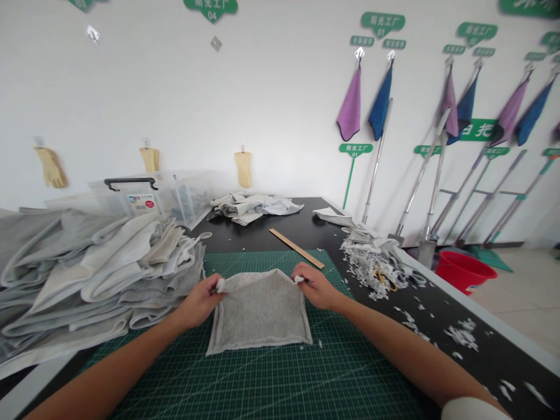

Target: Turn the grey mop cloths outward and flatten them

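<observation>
A grey rectangular piece of fabric (262, 315) with thick pale edges, like a sewn pouch, hangs over the green cutting mat (184, 373). My left hand (203, 300) pinches its upper left corner, and a white tip of cloth pokes out between thumb and finger. At the upper right corner my right hand (317, 286) grips it the same way. The far edge rises to a peak between the hands, while the near edge lies on or just above the mat. Behind my right hand, a wooden ruler (297, 248) rests across the mat's far edge.
Folded grey fabric (100, 262) is heaped at left, before a clear plastic box (131, 198). More cloth pieces (256, 207) lie at the back. White scraps (371, 262) with yellow-handled scissors (387, 283) sit at right. A red bucket (466, 271) stands on the floor beyond the table.
</observation>
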`<state>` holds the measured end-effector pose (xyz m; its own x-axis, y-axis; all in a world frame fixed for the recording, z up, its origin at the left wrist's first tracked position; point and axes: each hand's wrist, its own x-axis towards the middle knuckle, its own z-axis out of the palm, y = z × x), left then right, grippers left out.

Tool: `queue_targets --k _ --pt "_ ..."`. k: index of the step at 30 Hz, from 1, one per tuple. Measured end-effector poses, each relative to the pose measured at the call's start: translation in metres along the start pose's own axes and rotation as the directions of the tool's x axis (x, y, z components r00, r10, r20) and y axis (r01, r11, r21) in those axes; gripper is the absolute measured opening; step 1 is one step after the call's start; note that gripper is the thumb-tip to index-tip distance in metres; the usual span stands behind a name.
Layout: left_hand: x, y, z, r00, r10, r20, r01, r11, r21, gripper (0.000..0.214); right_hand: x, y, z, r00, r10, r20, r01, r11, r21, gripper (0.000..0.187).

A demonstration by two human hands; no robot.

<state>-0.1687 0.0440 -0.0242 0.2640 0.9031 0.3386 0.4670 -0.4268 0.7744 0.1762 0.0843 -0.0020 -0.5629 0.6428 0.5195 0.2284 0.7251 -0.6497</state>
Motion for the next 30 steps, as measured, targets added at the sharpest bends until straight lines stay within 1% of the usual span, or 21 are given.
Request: queue_targets --k 1,3,4,6,9,12,14,15,16,18,20,22,24,26,28,30 --pt "-0.003 0.004 -0.002 0.999 0.046 0.027 -0.047 0.998 0.051 0.002 -0.002 -0.004 0.000 0.995 -0.089 0.048 0.091 0.995 -0.034 0.014" --pt "-0.009 0.012 -0.006 0.983 0.148 0.105 -0.162 0.978 0.133 0.004 -0.007 -0.010 0.001 0.955 -0.255 0.150 0.272 0.956 -0.110 0.020" --pt "-0.013 0.017 -0.008 0.968 0.203 0.148 -0.227 0.959 0.171 0.006 -0.009 -0.011 0.002 0.931 -0.313 0.189 0.341 0.929 -0.142 0.022" --pt "-0.019 0.023 -0.012 0.926 0.296 0.233 -0.350 0.905 0.241 0.008 -0.012 -0.011 0.004 0.893 -0.380 0.242 0.428 0.884 -0.189 0.022" --pt "-0.027 0.023 -0.018 0.864 0.370 0.343 -0.479 0.812 0.332 0.013 -0.015 -0.009 0.006 0.817 -0.449 0.361 0.550 0.794 -0.258 0.021" --pt "-0.031 0.021 -0.020 0.809 0.383 0.445 -0.566 0.713 0.415 0.018 -0.017 -0.008 0.007 0.722 -0.469 0.508 0.656 0.696 -0.291 0.015" --pt "-0.033 0.023 -0.021 0.780 0.370 0.504 -0.603 0.661 0.448 0.020 -0.019 -0.008 0.008 0.672 -0.467 0.575 0.693 0.670 -0.266 0.015" --pt "-0.034 0.026 -0.021 0.774 0.361 0.521 -0.610 0.648 0.457 0.021 -0.021 -0.009 0.009 0.652 -0.466 0.598 0.702 0.670 -0.242 0.017" --pt "-0.034 0.029 -0.022 0.770 0.348 0.535 -0.611 0.643 0.461 0.021 -0.022 -0.011 0.009 0.641 -0.459 0.615 0.699 0.680 -0.222 0.020" --pt "-0.035 0.036 -0.024 0.771 0.329 0.546 -0.600 0.663 0.448 0.025 -0.024 -0.015 0.009 0.650 -0.426 0.629 0.664 0.721 -0.198 0.027" --pt "-0.035 0.041 -0.028 0.781 0.336 0.526 -0.575 0.717 0.394 0.030 -0.024 -0.020 0.007 0.673 -0.403 0.620 0.620 0.764 -0.177 0.035" --pt "-0.033 0.043 -0.031 0.815 0.354 0.459 -0.523 0.790 0.320 0.032 -0.023 -0.026 0.006 0.705 -0.406 0.582 0.587 0.795 -0.156 0.039" --pt "-0.029 0.043 -0.031 0.868 0.329 0.371 -0.443 0.851 0.281 0.028 -0.021 -0.033 0.006 0.759 -0.405 0.510 0.549 0.819 -0.167 0.039" --pt "-0.025 0.043 -0.025 0.914 0.277 0.298 -0.366 0.878 0.307 0.023 -0.018 -0.040 0.009 0.836 -0.345 0.427 0.474 0.846 -0.244 0.036" --pt "-0.020 0.047 -0.014 0.936 0.238 0.258 -0.324 0.869 0.375 0.024 -0.017 -0.047 0.014 0.902 -0.238 0.360 0.368 0.859 -0.355 0.035" --pt "-0.016 0.053 0.003 0.941 0.217 0.260 -0.316 0.839 0.443 0.030 -0.017 -0.051 0.022 0.933 -0.128 0.336 0.277 0.852 -0.445 0.038"
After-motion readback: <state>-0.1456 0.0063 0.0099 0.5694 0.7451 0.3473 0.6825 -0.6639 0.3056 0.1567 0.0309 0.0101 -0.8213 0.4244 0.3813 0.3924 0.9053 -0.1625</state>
